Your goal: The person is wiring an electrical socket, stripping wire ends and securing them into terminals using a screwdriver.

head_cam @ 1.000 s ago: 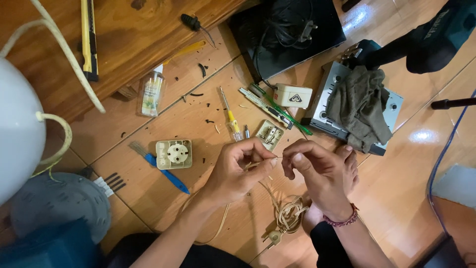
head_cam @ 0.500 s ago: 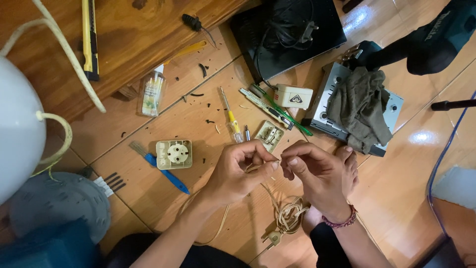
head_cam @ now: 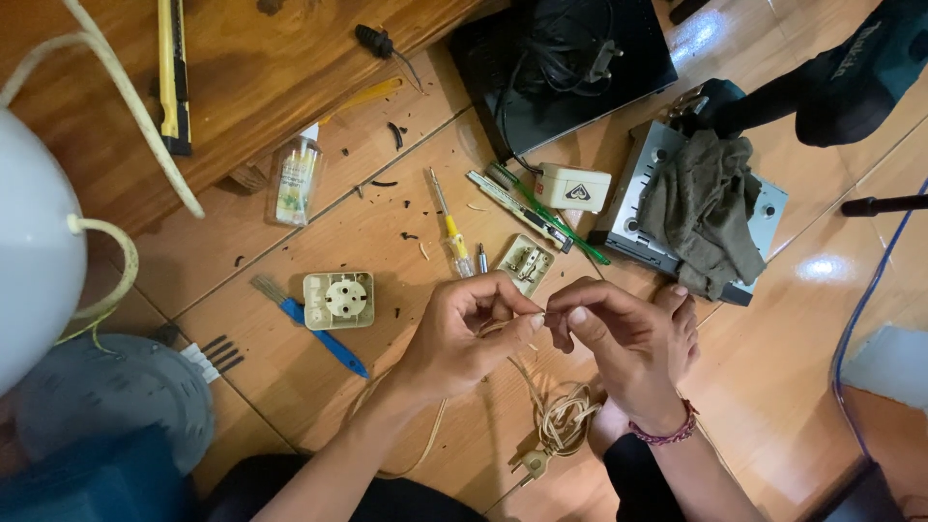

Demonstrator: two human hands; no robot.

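Centre frame: left hand point(head_cam: 464, 338) and right hand point(head_cam: 619, 343) each pinch the cord's wire end point(head_cam: 543, 314), stretched left-right between fingertips.

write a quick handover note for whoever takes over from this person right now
Left hand: pinching the end of the cream cable between thumb and fingertips.
Right hand: fingertips meet the left's at the same cable end.
Cable: rest lies coiled on the floor below the hands, its plug still on.
Socket face: lies apart to the left, beside the blue-handled brush.
Socket base and yellow-handled screwdriver: just above the hands, untouched.
Done: socket is open in two parts.
Left: cable end not yet joined to the base; socket not closed.
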